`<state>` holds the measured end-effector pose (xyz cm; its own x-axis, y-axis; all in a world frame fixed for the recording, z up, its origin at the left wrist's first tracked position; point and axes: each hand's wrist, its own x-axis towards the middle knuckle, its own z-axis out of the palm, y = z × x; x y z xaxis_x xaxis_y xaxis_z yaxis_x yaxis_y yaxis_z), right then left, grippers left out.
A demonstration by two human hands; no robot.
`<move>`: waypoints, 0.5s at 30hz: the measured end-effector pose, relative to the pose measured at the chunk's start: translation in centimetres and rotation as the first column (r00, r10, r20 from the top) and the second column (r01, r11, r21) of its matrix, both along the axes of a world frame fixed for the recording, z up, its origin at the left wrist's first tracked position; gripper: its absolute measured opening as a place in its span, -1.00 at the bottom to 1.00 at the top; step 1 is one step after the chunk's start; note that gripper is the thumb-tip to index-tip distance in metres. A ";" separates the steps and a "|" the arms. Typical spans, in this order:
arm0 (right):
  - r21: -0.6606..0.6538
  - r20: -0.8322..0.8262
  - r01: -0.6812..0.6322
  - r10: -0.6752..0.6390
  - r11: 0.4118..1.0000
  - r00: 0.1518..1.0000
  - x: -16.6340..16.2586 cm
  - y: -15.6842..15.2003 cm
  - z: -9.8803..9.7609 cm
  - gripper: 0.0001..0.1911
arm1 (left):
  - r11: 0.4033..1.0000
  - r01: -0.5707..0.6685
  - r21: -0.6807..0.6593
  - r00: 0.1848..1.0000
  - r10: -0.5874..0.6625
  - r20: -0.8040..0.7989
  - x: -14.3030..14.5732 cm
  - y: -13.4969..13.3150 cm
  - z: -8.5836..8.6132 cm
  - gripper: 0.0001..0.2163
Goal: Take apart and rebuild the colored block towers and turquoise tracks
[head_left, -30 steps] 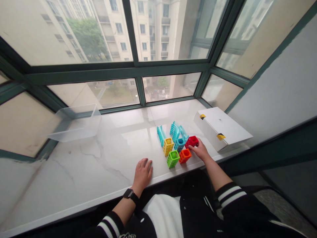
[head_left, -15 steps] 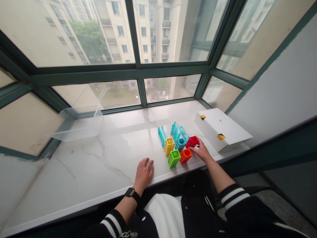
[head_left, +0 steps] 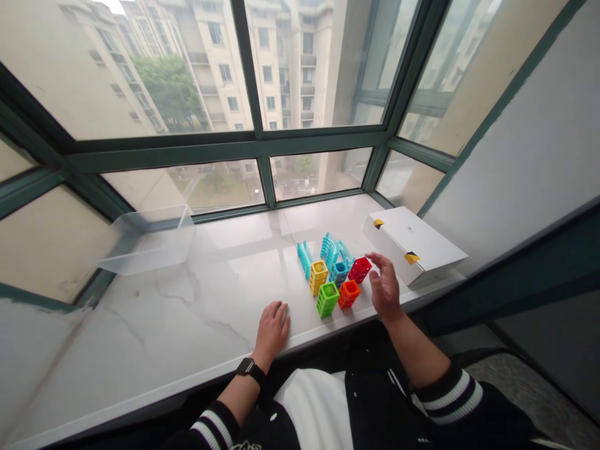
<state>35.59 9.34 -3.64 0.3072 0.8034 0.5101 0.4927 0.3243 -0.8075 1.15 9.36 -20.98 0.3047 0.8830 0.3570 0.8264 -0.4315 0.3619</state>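
My right hand (head_left: 385, 289) is open, its fingers apart and just to the right of a red hollow block (head_left: 360, 270), holding nothing. An orange hollow block (head_left: 349, 294) stands in front of the red one. Left of these are a green hollow block (head_left: 327, 300), a yellow hollow block (head_left: 319, 278) and a blue hollow block (head_left: 339, 274). Behind them lie turquoise plastic track pieces, one straight piece (head_left: 304, 259) and a curved one (head_left: 330, 250). My left hand (head_left: 272, 328) rests flat on the white marble-patterned sill, left of the blocks, fingers stretched out and empty.
A clear plastic bin (head_left: 147, 240) sits at the far left by the window. A white box (head_left: 419, 240) with black-and-yellow tabs stands at the right. The sill's front edge (head_left: 187, 375) runs close to my body, and window frames (head_left: 225, 150) border the back.
My right hand has let go of the red block and drawn back to the right, opening. The red block now stands behind the orange one. My left hand has stayed in place.
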 end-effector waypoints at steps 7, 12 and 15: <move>0.179 0.158 -0.513 0.490 0.840 0.857 -10.2 -2.1 2.6 -0.55 | 0.996 -0.065 0.056 0.998 0.064 0.012 -2.0 -1.2 -0.6 -0.54; 0.084 0.245 -0.722 0.688 0.687 0.683 -15.3 -1.9 -0.6 -0.46 | 0.992 -0.101 0.076 0.994 0.103 -0.028 -2.5 -1.5 -1.3 -0.57; -0.076 0.271 -0.731 0.720 0.678 0.639 -17.0 -1.1 -5.2 -0.41 | 0.989 -0.125 0.075 0.992 0.127 -0.022 -2.5 -1.5 -1.8 -0.60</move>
